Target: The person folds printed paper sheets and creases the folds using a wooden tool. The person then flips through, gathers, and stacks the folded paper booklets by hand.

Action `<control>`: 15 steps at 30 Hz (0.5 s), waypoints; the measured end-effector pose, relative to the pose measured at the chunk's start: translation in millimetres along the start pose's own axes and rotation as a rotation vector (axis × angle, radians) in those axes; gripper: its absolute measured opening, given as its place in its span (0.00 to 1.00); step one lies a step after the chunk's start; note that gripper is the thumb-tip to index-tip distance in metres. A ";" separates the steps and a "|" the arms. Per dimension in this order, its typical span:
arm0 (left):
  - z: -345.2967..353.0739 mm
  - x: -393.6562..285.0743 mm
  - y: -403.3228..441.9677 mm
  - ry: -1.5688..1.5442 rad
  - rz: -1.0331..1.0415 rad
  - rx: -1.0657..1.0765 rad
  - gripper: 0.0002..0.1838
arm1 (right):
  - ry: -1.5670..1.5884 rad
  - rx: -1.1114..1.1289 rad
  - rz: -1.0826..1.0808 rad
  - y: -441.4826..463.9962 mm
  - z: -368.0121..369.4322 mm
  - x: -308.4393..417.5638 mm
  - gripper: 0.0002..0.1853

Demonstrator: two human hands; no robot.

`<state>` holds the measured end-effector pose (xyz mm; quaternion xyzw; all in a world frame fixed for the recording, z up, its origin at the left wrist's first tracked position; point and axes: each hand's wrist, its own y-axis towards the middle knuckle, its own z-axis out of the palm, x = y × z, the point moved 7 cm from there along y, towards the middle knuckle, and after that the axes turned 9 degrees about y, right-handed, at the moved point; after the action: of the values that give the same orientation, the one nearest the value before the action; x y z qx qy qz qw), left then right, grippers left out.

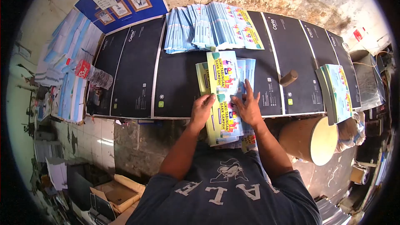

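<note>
A long printed cover sheet (224, 85) with yellow, white and light blue areas lies in front of me. It reads "BUKU TABUNGAN BANK SAMPAH" twice, and its lower end hangs over the table's front edge. My left hand (202, 111) pinches its left edge, thumb on top and the other fingers curled. My right hand (249, 107) rests at the right edge with its fingers spread and the thumb on the print. Beneath the sheet, other light blue printed sheets (250, 64) stick out to the right, and a yellow one (203, 75) to the left.
Fanned booklet stacks (212, 27) lie at the back of the black-covered table (137, 64). Right of me are a short brown cylinder (288, 77), another printed stack (339, 89) and a round drum (310, 139) below. A bottle (93, 74) lies left, near paper piles (68, 54).
</note>
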<state>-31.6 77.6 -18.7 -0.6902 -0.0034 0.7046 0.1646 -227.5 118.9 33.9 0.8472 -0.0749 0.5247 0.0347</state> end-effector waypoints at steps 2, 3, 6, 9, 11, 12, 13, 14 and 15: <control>-3.1 0.0 -1.7 -0.009 0.010 -0.011 0.12 | 0.005 0.023 0.014 -1.1 4.0 -5.8 0.38; -8.8 -0.7 -1.3 -0.021 0.053 -0.049 0.12 | -0.102 0.021 -0.079 -2.4 5.9 4.3 0.35; -48.8 3.8 -6.9 0.040 0.089 -0.168 0.11 | -0.044 0.005 -0.071 -0.7 4.1 8.2 0.23; -78.7 -29.9 -15.8 -0.254 0.157 -0.108 0.15 | -0.094 0.094 0.059 8.1 3.6 -17.4 0.11; -77.4 -49.9 -20.7 -0.188 0.275 -0.012 0.20 | -0.158 0.062 0.008 5.2 10.7 -14.2 0.11; -63.5 -50.2 -20.3 -0.153 0.187 -0.046 0.27 | -0.223 0.022 -0.050 5.9 13.7 -9.9 0.12; -47.1 -51.1 -16.8 -0.117 0.230 -0.037 0.30 | -0.168 0.026 -0.009 8.4 17.0 -14.7 0.17; -30.1 -51.2 -12.7 -0.085 0.274 -0.026 0.34 | -0.170 0.025 -0.015 9.2 16.0 -10.7 0.17; -15.5 -49.5 -12.4 -0.059 0.311 -0.047 0.36 | -0.186 0.059 -0.002 7.6 15.1 -6.5 0.21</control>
<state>-14.1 74.2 31.5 -0.6649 0.0821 0.7414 0.0370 -218.3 109.9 21.2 0.8931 -0.0616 0.4456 0.0032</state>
